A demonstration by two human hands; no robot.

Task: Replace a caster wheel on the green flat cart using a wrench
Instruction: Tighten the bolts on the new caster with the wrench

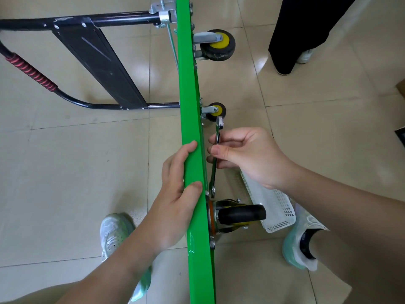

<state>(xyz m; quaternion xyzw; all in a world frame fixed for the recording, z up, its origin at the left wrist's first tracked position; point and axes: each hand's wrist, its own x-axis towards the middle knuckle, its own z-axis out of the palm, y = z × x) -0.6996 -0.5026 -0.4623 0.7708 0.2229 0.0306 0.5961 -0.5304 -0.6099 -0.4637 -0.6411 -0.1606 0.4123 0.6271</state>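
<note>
**Inspector:** Status?

**Assessor:** The left grip is curled over the edge of the green flat cart, which stands on its side. The right grip pinches the wrench mid-shank. The wrench's lower end sits on a bolt just below that grip, above the caster wheel.

**Inspector:** Risks?

**Assessor:** So light a pinch may let the wrench slip and round the bolt. The cart may tip if the left grip slackens.
</note>
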